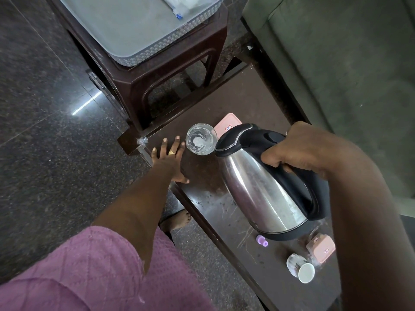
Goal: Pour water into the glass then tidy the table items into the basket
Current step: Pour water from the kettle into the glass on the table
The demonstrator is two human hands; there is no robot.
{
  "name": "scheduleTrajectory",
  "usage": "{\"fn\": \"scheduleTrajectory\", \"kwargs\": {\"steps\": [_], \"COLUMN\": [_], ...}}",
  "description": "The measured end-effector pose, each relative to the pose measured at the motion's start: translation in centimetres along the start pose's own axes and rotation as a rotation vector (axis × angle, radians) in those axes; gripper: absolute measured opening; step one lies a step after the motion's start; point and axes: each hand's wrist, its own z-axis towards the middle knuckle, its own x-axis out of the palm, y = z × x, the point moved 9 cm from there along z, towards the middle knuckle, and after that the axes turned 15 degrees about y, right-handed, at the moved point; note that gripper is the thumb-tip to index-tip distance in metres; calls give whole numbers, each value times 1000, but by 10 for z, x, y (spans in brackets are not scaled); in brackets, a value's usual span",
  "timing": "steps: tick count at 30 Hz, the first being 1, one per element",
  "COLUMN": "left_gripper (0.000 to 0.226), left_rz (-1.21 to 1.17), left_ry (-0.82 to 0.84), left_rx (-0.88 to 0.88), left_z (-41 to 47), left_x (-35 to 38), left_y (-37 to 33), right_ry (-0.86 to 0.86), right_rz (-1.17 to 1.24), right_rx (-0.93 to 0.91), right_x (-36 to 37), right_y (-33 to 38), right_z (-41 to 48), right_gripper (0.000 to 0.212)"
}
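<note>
Kettle tipping at the glass, left hand flat on table

Right hand (298,149) is gripping the black handle of the steel kettle (258,187), fingers wrapped fully around it. Kettle is hanging tilted above the table (235,104), spout end leaning toward the glass (201,139) and sitting right at its rim. Can't tell whether a stream is leaving the spout; inside of the glass is showing some ripple or glare.

Left hand (173,158) is lying palm down on the table just beside the glass, fingers spread, holding nothing. Ring is showing on one finger. Fingertips are sitting close to the glass wall; contact unclear.

Glass is standing upright near the far left corner of the table. Pink-lidded box (226,123) is lying right behind it, partly hidden by the kettle lid.

Near end of the table is carrying clutter: small purple cap (262,240) just under the kettle base, second pink-lidded container (321,246) beside the right forearm, and a white cup (301,268) lying on its side near it.

Grey basket (139,46) is sitting on a brown plastic stool (157,86) beyond the table's far end, apart from the table items, with a clear bag inside at its top edge. Green sofa (348,63) is running along the right side. Bare foot (177,219) is showing on the floor by the table's left edge.
</note>
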Motion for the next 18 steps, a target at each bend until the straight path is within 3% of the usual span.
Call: {"fn": "scheduleTrajectory", "kwargs": {"steps": [18], "left_gripper": [125], "left_rz": [-6], "left_ry": [-10], "left_rx": [5], "left_z": [1], "left_x": [1], "left_y": [1], "right_ry": [-2], "right_rz": [-37], "right_rx": [1], "right_x": [5], "right_y": [1], "right_z": [-4], "right_gripper": [24]}}
